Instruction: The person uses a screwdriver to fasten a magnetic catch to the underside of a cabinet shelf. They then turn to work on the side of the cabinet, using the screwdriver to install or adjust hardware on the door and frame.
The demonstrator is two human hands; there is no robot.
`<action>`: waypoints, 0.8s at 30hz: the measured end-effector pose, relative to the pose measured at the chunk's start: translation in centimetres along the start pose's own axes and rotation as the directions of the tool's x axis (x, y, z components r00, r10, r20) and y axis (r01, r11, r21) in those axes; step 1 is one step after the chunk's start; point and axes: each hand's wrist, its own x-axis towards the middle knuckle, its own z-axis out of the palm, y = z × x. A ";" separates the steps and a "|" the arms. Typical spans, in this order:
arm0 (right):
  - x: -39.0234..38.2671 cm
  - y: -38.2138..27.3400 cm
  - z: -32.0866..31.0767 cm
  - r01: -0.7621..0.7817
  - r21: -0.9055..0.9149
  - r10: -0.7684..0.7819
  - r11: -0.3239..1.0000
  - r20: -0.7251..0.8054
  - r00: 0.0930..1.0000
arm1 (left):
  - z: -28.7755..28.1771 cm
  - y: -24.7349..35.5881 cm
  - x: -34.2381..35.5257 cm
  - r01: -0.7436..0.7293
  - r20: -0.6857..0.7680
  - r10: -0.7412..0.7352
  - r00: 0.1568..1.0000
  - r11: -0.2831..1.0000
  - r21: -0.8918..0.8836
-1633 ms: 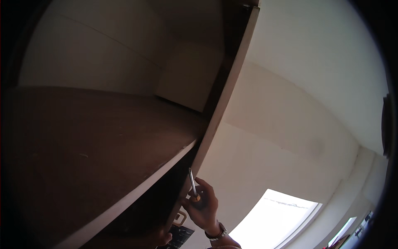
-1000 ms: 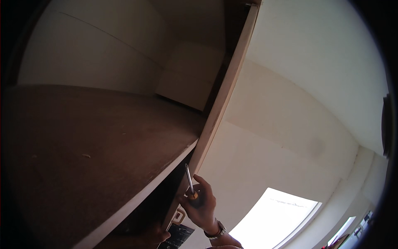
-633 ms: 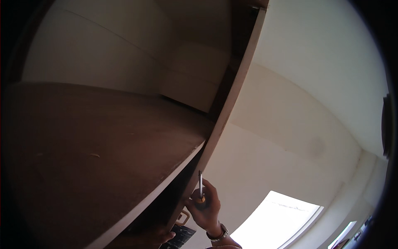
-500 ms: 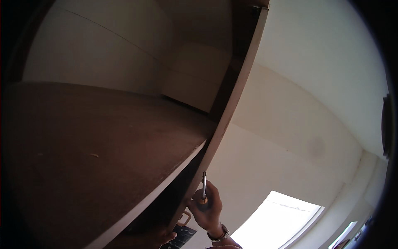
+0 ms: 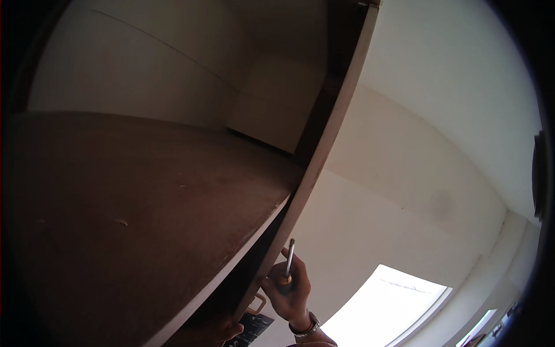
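My right hand (image 5: 292, 289), with a metal watch at the wrist, holds a screwdriver (image 5: 290, 254) with a dark-and-yellow handle and a shiny shaft pointing up. Its fingers are at a long wooden door edge (image 5: 324, 144) beside the cupboard shelf. Lower down, my left hand (image 5: 222, 328) grips that wooden edge, partly lost in shadow. A beige handle (image 5: 260, 303) shows between my hands. The broad brown shelf (image 5: 144, 185) with its pale front edge fills the left.
Inside the dim cupboard are pale walls (image 5: 127, 69) and a hinge (image 5: 363, 6) at the top. To the right are a white wall (image 5: 404, 173), a bright window (image 5: 387, 306) and a dark object (image 5: 536, 173) at the rim. A black marbled surface (image 5: 251, 331) lies below.
My right hand and screwdriver have shifted slightly right, the shaft now leaning up and to the right instead of left. The door edge also appears further right; my left hand stays on it.
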 end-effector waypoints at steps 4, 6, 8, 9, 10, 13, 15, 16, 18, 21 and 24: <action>-0.6 1.0 0.1 -0.147 0.406 0.184 0.902 -0.053 0.982 | 0.1 0.7 0.2 -0.104 0.025 0.103 0.994 0.992 0.066; -0.7 1.7 -0.2 -0.195 0.340 0.247 0.920 -0.115 0.962 | 0.6 1.2 0.5 -0.106 0.026 0.104 0.994 0.989 0.101; -0.9 2.2 -0.8 -0.269 0.367 0.327 0.890 -0.103 0.939 | 1.1 1.5 0.9 -0.345 -0.040 0.352 0.935 0.932 0.112; -0.9 2.4 -1.0 -0.293 0.340 0.341 0.894 -0.090 0.936 | 1.3 1.6 1.2 -0.422 -0.059 0.431 0.900 0.898 0.123; -0.8 2.7 -1.2 -0.310 0.315 0.353 0.897 -0.089 0.931 | 1.1 1.7 1.5 -0.322 -0.020 0.331 0.943 0.928 0.185; -0.9 3.0 -0.8 -0.299 0.272 0.323 0.915 -0.046 0.945 | 0.1 1.7 1.7 -0.141 0.030 0.139 0.990 0.941 0.307; -0.9 2.9 -0.5 -0.298 0.290 0.330 0.909 -0.064 0.942 | -0.4 2.0 1.4 -0.067 0.045 0.054 0.998 0.927 0.370; -0.9 2.8 -0.4 -0.271 0.310 0.301 0.911 -0.053 0.952 | -0.4 2.2 1.1 -0.059 0.043 0.047 0.998 0.934 0.353; -0.9 2.5 -0.3 -0.296 0.301 0.327 0.907 -0.059 0.943 | -0.1 3.0 0.5 -0.051 0.040 0.040 0.998 0.941 0.334; -0.8 1.9 -0.1 -0.312 0.327 0.353 0.892 -0.072 0.933 | 0.7 4.6 -0.4 -0.123 -0.021 0.132 0.991 0.963 0.241; -0.7 1.4 0.1 -0.341 0.349 0.390 0.873 -0.080 0.917 | 0.8 5.9 -0.9 -0.092 0.010 0.093 0.996 0.942 0.322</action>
